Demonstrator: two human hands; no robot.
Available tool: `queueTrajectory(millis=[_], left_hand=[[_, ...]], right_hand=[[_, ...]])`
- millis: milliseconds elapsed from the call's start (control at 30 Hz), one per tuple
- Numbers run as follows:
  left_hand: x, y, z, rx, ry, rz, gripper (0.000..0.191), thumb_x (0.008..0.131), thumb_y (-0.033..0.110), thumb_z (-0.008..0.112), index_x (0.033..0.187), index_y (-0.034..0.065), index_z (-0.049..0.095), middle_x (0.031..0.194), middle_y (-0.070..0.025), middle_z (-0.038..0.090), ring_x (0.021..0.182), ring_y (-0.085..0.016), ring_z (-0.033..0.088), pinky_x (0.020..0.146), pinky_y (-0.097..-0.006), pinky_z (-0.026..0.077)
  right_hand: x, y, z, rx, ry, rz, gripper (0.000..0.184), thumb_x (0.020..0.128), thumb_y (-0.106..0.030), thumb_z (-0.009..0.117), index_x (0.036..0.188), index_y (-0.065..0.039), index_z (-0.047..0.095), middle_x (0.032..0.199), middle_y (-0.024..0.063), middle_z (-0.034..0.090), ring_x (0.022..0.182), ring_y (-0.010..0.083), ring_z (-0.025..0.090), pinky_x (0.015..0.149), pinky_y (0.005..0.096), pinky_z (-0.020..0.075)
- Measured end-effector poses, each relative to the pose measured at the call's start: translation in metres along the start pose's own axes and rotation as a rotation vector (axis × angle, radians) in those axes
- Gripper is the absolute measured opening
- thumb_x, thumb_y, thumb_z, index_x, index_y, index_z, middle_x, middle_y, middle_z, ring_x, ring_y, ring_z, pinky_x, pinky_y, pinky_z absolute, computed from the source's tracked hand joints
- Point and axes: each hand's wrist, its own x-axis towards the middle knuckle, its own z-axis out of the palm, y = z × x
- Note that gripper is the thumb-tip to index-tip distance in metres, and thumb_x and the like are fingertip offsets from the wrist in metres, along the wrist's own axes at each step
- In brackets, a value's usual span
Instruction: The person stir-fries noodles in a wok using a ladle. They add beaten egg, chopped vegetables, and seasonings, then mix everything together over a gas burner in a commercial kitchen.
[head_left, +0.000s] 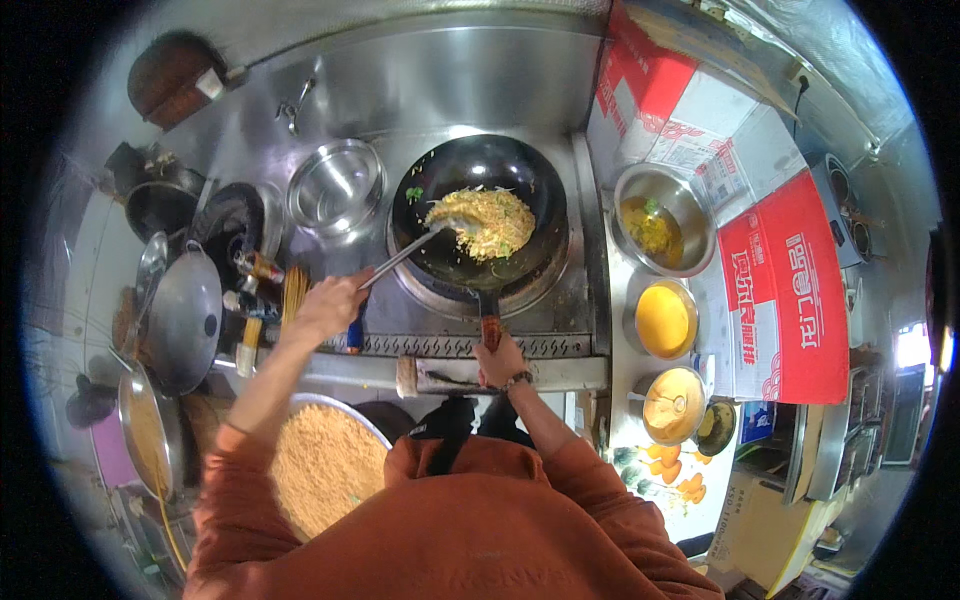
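A black wok (517, 165) sits over the round burner of a steel stove, holding a heap of yellowish fried food (491, 221) with green bits, possibly fried rice. My right hand (501, 361) grips the wok's wooden handle (490, 330) at the near side. In my left hand (330, 304) is the metal shaft of a ladle or wok spatula (401, 259). Its head reaches into the food at the left and is partly covered or blurred. Left of the wok stands a shiny steel bowl (335, 187).
A large basin of orange-brown grains (322, 465) stands below my left forearm. Right of the stove are a steel bowl with yellow liquid (664, 217), a bowl of yellow contents (666, 320) and red-white cartons (784, 300). Pans, including a grey wok (184, 322), crowd the left beside a bamboo brush (295, 289).
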Motion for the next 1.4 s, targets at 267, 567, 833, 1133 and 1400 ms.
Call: queueTrajectory(millis=[267, 567, 833, 1133, 1400], left_hand=[[0.072, 0.086, 0.030, -0.330, 0.115, 0.188, 0.043, 0.102, 0.022, 0.059, 0.145, 0.0154, 0.056, 0.111, -0.0252, 0.070, 0.101, -0.048, 0.066, 0.090, -0.0494, 0.056], [0.037, 0.028, -0.051, 0.273, -0.168, 0.131, 0.050, 0.103, 0.025, 0.052, 0.153, 0.0275, 0.046, 0.098, -0.0215, 0.072, 0.094, -0.042, 0.071, 0.086, -0.0536, 0.056], [0.047, 0.074, 0.025, 0.072, -0.094, 0.042, 0.053, 0.103, 0.023, 0.053, 0.154, 0.0207, 0.043, 0.100, -0.0231, 0.072, 0.088, -0.044, 0.071, 0.079, -0.0545, 0.057], [0.048, 0.005, -0.019, 0.211, -0.016, 0.081, 0.043, 0.104, 0.028, 0.052, 0.146, 0.0206, 0.055, 0.101, -0.0227, 0.072, 0.093, -0.043, 0.070, 0.083, -0.0540, 0.056], [0.014, 0.031, -0.001, -0.051, -0.198, 0.206, 0.051, 0.102, 0.022, 0.058, 0.152, 0.0161, 0.049, 0.101, -0.0265, 0.072, 0.082, -0.040, 0.072, 0.078, -0.0503, 0.058]], right_hand=[[-0.034, 0.012, 0.008, 0.132, -0.027, 0.031, 0.040, 0.094, -0.028, 0.065, 0.105, 0.003, 0.042, 0.065, 0.0113, 0.066, 0.051, 0.0244, 0.068, 0.050, 0.0395, 0.0563], [-0.024, 0.017, 0.010, 0.148, -0.094, 0.031, 0.044, 0.094, -0.027, 0.063, 0.109, 0.007, 0.039, 0.064, 0.0114, 0.066, 0.052, 0.0213, 0.068, 0.051, 0.0371, 0.0576], [-0.020, 0.026, 0.011, 0.134, -0.086, -0.002, 0.042, 0.093, -0.025, 0.065, 0.112, 0.003, 0.042, 0.065, 0.0101, 0.068, 0.053, 0.0207, 0.070, 0.051, 0.0365, 0.0579], [0.007, 0.021, 0.002, 0.508, -0.287, 0.158, 0.029, 0.092, -0.021, 0.070, 0.074, 0.001, 0.063, 0.059, 0.0109, 0.066, 0.050, 0.0216, 0.068, 0.048, 0.0368, 0.0550], [0.001, -0.012, -0.023, 0.280, -0.133, 0.120, 0.041, 0.092, -0.025, 0.068, 0.060, -0.001, 0.062, 0.056, 0.0125, 0.065, 0.047, 0.0222, 0.066, 0.046, 0.0389, 0.0527]])
